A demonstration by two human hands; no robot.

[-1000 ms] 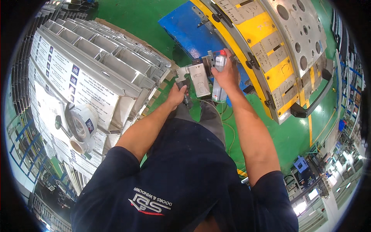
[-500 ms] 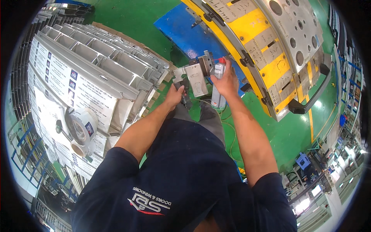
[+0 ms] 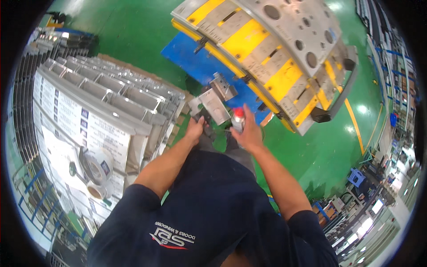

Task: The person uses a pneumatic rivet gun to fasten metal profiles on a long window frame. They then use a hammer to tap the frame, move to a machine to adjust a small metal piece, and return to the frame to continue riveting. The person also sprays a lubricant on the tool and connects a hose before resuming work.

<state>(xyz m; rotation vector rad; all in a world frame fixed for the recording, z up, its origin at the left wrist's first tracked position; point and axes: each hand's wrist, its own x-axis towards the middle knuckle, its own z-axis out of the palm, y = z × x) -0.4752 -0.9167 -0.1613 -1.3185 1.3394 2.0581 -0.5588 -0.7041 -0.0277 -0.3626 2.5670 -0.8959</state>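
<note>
My right hand (image 3: 250, 135) is wrapped round a spray can (image 3: 239, 123) with a red cap, held tilted in front of my legs. Closed round a dark tool (image 3: 206, 126) whose exact kind is hard to make out, my left hand (image 3: 195, 130) stays to the can's left. A silvery rectangular metal block (image 3: 214, 106) sits just beyond that hand, between tool and can. Past it lies a smaller metal fixture (image 3: 223, 86) with a stepped shape. Whether the block is joined to the tool, I cannot tell.
At the left stands a stack of aluminium profiles (image 3: 100, 82) wrapped in printed film, with tape rolls (image 3: 98, 165) on it. A yellow and silver machine (image 3: 267, 53) with a black handle (image 3: 340, 102) fills the far right, above a blue base (image 3: 180, 52). The floor (image 3: 129, 26) is green.
My view has shifted, so the machine appears further left and the stack lower. The spray can now tilts with its cap toward me, its body foreshortened. Both hands keep their grip.
</note>
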